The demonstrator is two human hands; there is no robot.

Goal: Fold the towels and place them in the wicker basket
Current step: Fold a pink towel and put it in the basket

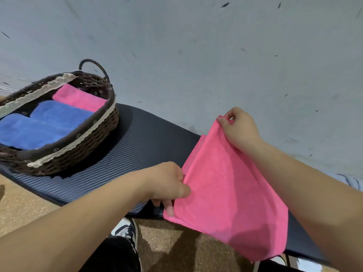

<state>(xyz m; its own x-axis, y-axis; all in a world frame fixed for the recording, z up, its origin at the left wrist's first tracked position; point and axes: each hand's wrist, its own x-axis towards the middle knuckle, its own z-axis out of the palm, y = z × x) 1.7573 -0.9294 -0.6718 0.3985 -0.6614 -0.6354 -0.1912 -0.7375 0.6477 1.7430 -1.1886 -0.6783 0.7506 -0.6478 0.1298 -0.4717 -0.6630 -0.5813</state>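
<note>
Pinching a pink towel [225, 193] with the left hand [167, 183] low and the right hand [240, 129] high, above a dark mat [137, 146]. Near a wicker basket [82, 152] holding folded towels [57, 116].

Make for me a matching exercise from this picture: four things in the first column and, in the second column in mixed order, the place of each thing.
Things:
1. loose pink towel
2. folded pink towel
3. wicker basket
4. blue towels

Places:
A. stands on the dark mat
B. held up between the left hand and the right hand
C. lies at the far end of the basket
D. lie in the near part of the basket

Pairs: 1-B, 2-C, 3-A, 4-D
</note>
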